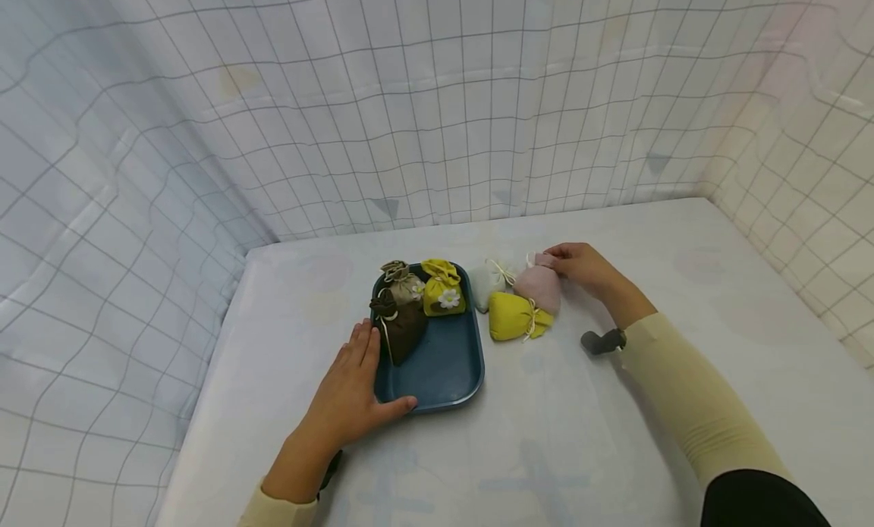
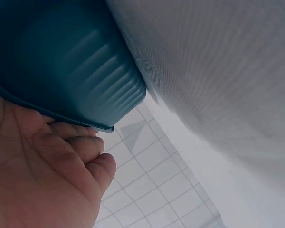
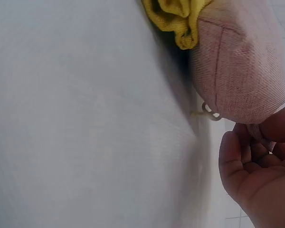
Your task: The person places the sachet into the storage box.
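Note:
A blue tray (image 1: pixel 437 368) holds three drawstring pouches at its far side: a dark brown one (image 1: pixel 406 334), a tan one (image 1: pixel 404 286) and a yellow one with a white flower (image 1: pixel 444 292). My left hand (image 1: pixel 351 390) rests along the tray's left rim, fingers straight, thumb at the near edge. My right hand (image 1: pixel 586 269) pinches the gathered neck of a pink pouch (image 1: pixel 538 286) right of the tray. In the right wrist view, finger and thumb grip the cloth of the pink pouch (image 3: pixel 240 66). Its underside is partly hidden by a yellow pouch (image 1: pixel 510 316).
A pale white-green pouch (image 1: pixel 486 286) lies between the tray and the pink pouch, close to the tray's right rim. A white cloth covers the table (image 1: pixel 649 269). White gridded curtains (image 1: pixel 444 117) hang behind and at both sides.

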`<state>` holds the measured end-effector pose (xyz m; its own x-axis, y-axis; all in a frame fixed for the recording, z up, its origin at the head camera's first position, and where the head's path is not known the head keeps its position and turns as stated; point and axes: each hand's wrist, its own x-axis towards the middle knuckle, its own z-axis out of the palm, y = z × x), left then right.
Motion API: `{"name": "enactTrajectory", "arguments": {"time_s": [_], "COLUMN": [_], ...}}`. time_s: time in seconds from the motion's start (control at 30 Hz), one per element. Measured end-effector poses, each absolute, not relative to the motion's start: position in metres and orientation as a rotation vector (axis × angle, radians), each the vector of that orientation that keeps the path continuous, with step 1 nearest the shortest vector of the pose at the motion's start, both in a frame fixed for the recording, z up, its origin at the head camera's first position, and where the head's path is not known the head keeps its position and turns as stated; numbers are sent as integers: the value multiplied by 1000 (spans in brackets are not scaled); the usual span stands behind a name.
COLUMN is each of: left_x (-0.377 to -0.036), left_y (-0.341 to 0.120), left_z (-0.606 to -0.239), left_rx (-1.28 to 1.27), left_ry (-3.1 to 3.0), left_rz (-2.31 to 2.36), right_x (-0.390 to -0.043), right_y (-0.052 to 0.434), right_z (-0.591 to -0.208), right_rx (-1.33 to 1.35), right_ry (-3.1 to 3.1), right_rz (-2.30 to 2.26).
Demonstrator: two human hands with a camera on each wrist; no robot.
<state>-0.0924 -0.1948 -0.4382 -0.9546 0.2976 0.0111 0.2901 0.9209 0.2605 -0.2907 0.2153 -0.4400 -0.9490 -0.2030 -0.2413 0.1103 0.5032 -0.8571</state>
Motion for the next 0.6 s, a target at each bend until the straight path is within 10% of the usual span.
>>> {"name": "enactTrajectory", "arguments": {"time_s": [0.6], "left_x": [-92], "left_y": [-194], "left_z": [-438], "left_rx": [494], "left_ry": [3080], "left_rz": [422], "right_x": [-284], "right_y": [211], "right_z": [-435], "right_rx": [-225], "right_ry": [2420], "right_rz": [-1490]}}
